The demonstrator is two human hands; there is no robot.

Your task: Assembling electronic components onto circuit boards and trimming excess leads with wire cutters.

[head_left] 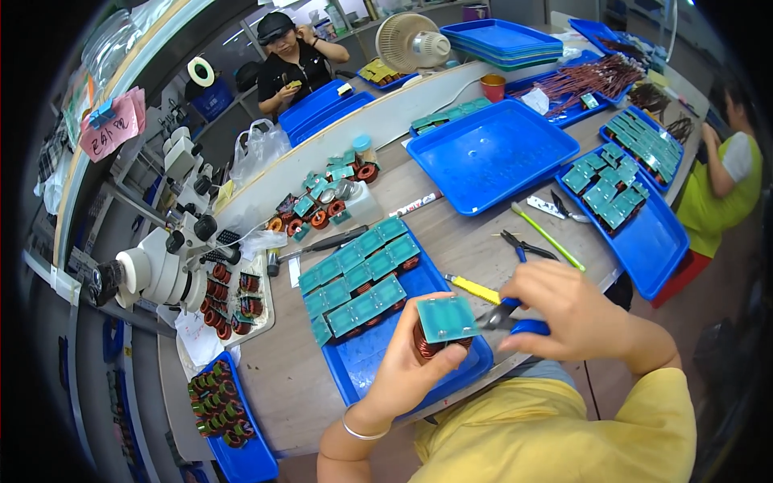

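My left hand [403,378] is closed around a copper-wound coil [427,344] topped by a square green circuit board [448,319], held up over the near end of a blue tray [354,366]. Blue-handled side cutters [527,327] are in my right hand [568,310], with their metal jaws against or very close to the board's right edge; I cannot tell whether they touch. Rows of similar board-topped coils [358,270] fill the far and left part of that tray.
A yellow utility knife [473,289], black pliers [527,245] and a green pen-like stick [549,236] lie beyond my right hand. A large blue tray [491,153] stands farther back. Left are a microscope [165,262] and a tray of coils [245,451]. Two other people sit nearby.
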